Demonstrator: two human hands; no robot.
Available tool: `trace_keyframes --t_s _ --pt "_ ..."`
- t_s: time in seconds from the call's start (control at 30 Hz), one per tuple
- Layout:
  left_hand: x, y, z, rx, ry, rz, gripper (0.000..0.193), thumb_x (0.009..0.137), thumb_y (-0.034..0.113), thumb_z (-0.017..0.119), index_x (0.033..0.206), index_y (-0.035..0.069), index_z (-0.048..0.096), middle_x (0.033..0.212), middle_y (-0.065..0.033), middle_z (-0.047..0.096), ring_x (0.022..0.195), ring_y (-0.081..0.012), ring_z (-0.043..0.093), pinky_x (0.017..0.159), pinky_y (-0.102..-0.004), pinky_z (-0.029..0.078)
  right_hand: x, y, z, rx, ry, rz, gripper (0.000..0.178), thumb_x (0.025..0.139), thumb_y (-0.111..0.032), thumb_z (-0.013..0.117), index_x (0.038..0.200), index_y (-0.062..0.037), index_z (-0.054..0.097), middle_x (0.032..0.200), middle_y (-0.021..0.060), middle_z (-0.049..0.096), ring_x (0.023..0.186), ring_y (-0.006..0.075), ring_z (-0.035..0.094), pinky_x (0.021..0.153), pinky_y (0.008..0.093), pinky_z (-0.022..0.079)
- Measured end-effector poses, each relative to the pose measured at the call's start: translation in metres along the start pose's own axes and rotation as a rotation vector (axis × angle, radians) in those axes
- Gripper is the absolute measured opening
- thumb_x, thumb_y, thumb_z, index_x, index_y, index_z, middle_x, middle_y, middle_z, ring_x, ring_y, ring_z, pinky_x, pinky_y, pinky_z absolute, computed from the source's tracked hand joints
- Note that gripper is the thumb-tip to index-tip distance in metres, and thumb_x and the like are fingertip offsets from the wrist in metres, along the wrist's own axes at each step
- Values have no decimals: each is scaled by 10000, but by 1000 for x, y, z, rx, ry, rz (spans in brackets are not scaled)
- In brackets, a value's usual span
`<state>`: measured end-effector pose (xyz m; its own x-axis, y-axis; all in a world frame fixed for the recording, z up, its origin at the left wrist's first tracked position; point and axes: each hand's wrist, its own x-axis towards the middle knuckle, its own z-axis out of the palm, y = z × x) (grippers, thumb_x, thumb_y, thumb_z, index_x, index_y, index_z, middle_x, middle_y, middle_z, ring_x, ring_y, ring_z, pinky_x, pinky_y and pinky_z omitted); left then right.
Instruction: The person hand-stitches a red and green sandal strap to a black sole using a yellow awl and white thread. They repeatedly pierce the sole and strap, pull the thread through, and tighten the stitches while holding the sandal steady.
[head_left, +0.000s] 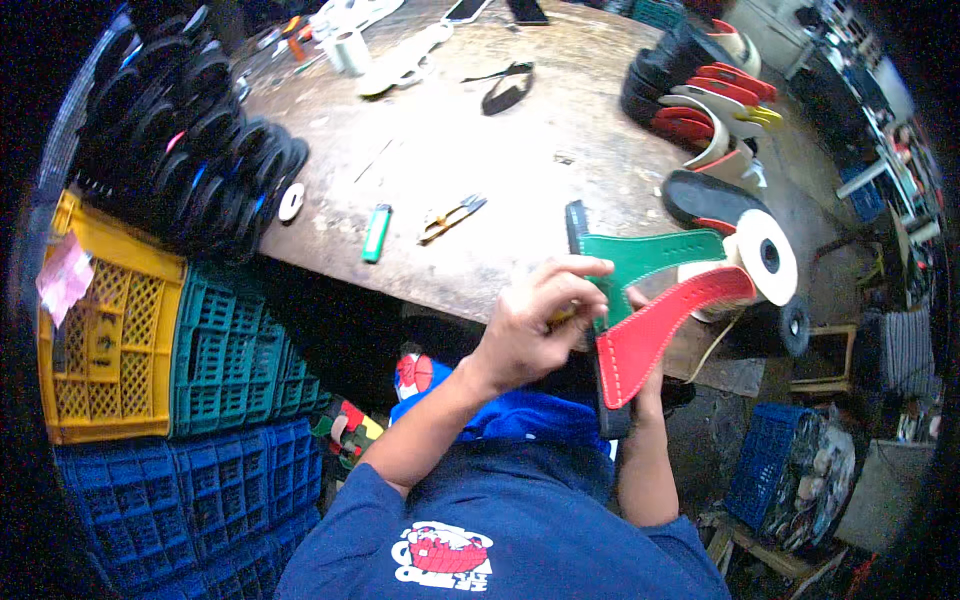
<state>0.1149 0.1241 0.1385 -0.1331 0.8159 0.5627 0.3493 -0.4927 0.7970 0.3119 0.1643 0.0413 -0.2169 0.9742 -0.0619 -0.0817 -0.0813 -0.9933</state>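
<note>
Nearest the camera, the person's blue shirt fills the lower frame, and both forearms rise from it toward the table edge. The left hand [535, 325] is curled shut over the upper of a sandal [655, 300], its fingers pinching what looks like a small yellowish tool at the green strap [660, 252]; the tool is mostly hidden, so its kind cannot be told. The right hand [648, 385] sits beneath the black sole, largely covered by the red strap [665, 325], and seems to grip the sandal from below, though its fingers do not show. The two hands are close together, both clamped on the same sandal, held just off the table's near edge. To work this well, the lower hand should likely keep the sole steady while the upper hand works along the stitched strap edge. Further out on the worn wooden table [500, 150] lie a green lighter [376, 232] and small snips [452, 217]. Beyond, finished sandals [705, 95] are stacked at right, and black soles [200, 150] are heaped above the yellow crate [110, 320] at left.
</note>
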Motion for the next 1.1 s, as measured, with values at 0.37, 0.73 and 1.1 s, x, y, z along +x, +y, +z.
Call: trace_keyframes --t_s 0.37,0.73,1.1 --pt "-2 -35 24 -293 59 -67 115 1007 104 620 950 10 587 1154 -189 710 1041 -238 692 891 -347 546 2 -35 9 49 -50 124 395 1013 -199 587 1367 -28 540 1298 100 598 1171 210 588 1014 356 492" --pt "6 -33 28 -271 38 -102 141 1024 143 612 977 29 544 1086 -187 700 1037 -238 671 946 -368 513 61 -77 19 -517 -401 -18 237 908 -313 626 942 -81 658 839 122 629 733 237 611 648 410 500" --pt "9 -37 28 -227 54 28 134 977 98 669 923 23 572 1050 -195 732 856 -229 704 764 -328 553 64 -47 52 180 -266 50 173 928 -210 636 951 -99 505 822 5 532 736 109 514 648 294 447"
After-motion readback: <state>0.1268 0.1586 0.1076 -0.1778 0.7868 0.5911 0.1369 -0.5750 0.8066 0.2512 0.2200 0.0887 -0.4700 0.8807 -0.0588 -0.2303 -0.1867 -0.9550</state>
